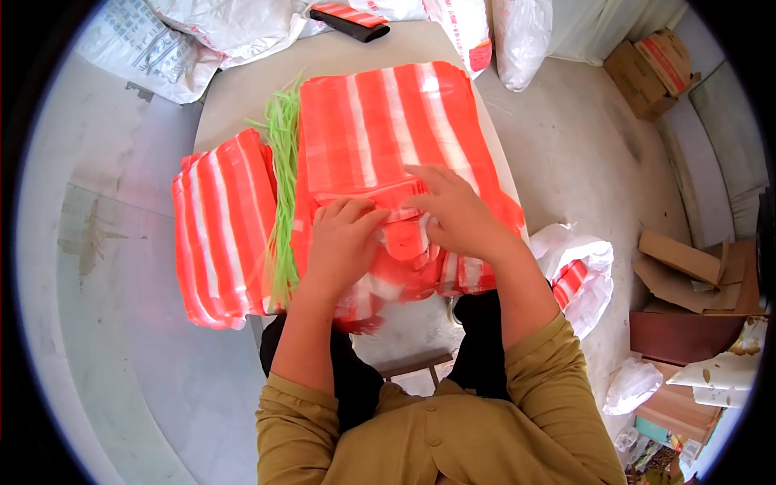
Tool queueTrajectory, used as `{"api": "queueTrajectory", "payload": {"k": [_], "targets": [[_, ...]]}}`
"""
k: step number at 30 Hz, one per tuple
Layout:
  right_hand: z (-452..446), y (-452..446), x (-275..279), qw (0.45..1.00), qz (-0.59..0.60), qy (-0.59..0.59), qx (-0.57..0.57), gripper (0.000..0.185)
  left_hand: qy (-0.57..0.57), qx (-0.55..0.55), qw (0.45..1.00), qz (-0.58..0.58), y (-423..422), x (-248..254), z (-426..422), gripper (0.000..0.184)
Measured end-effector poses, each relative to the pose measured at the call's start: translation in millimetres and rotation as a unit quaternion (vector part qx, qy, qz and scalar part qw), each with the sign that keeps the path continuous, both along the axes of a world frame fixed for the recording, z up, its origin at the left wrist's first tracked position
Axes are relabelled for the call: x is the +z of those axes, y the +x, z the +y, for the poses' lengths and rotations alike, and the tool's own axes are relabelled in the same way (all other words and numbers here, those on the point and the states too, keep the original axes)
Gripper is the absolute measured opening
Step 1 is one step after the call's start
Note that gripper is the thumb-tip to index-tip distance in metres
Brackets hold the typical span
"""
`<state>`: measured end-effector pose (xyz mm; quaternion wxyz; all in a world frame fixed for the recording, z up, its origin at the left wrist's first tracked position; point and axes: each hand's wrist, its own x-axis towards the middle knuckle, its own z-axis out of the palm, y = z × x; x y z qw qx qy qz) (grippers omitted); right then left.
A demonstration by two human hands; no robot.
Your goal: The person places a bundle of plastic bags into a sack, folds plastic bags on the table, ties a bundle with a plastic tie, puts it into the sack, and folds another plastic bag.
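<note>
A thick stack of red-and-white striped plastic bags (388, 121) lies flat on the table in front of me. At its near edge, my left hand (343, 242) rests with curled fingers gripping the top bag's plastic. My right hand (457, 212) bends over the same bag's handle end, its fingers and thumb holding the plastic. Between the hands, a loose red flap (406, 240) shows; the exact fingertip contact is partly hidden. Left of the stack lies a bundle of green plastic strips (283, 162). Beyond it sits a second, folded pile of striped bags (222, 230).
A black-and-red striped roll or packet (352, 22) lies on the table's far end, near white sacks (234, 28). On the floor at right stands an open white sack (594, 263) with striped bags inside. Cardboard boxes (647, 73) and flattened cardboard (683, 271) are farther right.
</note>
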<state>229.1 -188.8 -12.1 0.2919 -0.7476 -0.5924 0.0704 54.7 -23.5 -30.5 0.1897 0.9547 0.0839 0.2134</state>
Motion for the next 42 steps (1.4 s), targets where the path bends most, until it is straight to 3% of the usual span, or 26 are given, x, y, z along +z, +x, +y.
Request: {"api": "queueTrajectory", "payload": {"k": [2,8,11,20,23,29,32,35,38,42], "targets": [[-11,-5,11,0.996,0.047,-0.004,0.072,0.029,-0.016,-0.007,1.000,0.005,0,1,-1,0.038],[-10,-7,3,0.993,0.031,0.039,0.111,0.022,-0.032,-0.025,0.999,-0.006,2,4,-3,0.038],[-5,3,3,0.994,0.093,0.012,0.064,0.021,-0.053,-0.032,0.998,-0.003,4,7,-6,0.041],[-11,-7,-8,0.993,-0.010,0.061,0.104,0.013,-0.087,-0.060,0.994,0.020,8,6,-5,0.043],[-6,-1,0,0.988,0.137,0.056,0.049,0.011,-0.097,-0.055,0.994,0.020,8,17,-10,0.040],[0,-2,6,0.962,0.271,0.033,-0.023,0.013,-0.068,-0.027,0.997,-0.035,24,-12,-1,0.032],[-6,10,0,0.890,0.411,0.146,-0.132,0.023,-0.159,0.003,0.983,-0.092,32,-23,-1,0.018],[-21,39,-5,0.867,0.394,0.224,-0.208,0.032,-0.372,0.037,0.926,-0.048,30,-23,-1,0.016],[-36,47,0,0.836,0.435,0.220,-0.253,0.038,-0.468,0.061,0.881,-0.029,26,1,-8,0.020],[-39,56,-7,0.837,0.442,0.167,-0.274,0.042,-0.465,0.076,0.882,-0.025,24,-6,-3,0.023]]}}
